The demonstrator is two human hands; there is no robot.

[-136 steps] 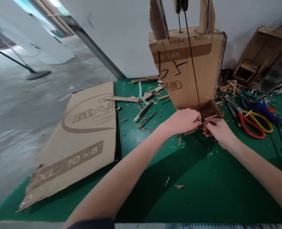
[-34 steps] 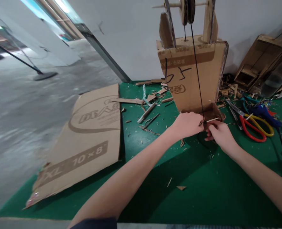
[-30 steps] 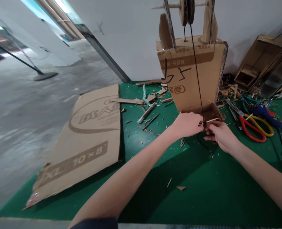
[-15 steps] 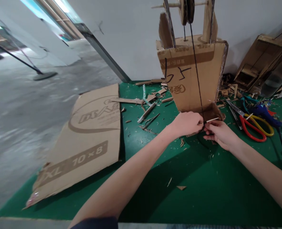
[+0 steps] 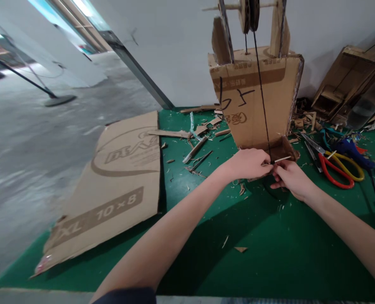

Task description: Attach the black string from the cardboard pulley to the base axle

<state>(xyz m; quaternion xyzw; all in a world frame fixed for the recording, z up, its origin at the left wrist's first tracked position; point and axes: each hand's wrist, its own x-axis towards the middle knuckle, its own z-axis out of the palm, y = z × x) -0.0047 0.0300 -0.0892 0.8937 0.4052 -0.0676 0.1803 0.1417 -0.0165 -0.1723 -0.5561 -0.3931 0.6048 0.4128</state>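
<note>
A tall cardboard structure [image 5: 253, 97] stands upright with cardboard wheels [image 5: 249, 17] on a wooden rod at its top. From the wheels a black string [image 5: 262, 97] runs down to my hands, in front of the small open cardboard box [image 5: 288, 147] at its foot. My left hand [image 5: 250, 164] is closed on a thin wooden stick [image 5: 282, 159], which sticks out to the right beside the string. Just below the stick, the fingers of my right hand [image 5: 290, 179] pinch the string's lower end. The fingertips partly hide the string where it meets the stick.
Scissors with red and yellow handles [image 5: 339, 169] lie right of my hands, near a blue tool [image 5: 352, 152]. On the left is a flat cardboard sheet [image 5: 124, 169]. Cardboard scraps [image 5: 203, 131] litter the green table [image 5: 269, 253]. Another cardboard construction [image 5: 346, 80] leans at the back right.
My right fingers have shifted slightly down and drawn closer together, so more of the stick shows above them. My left hand has stayed almost still.
</note>
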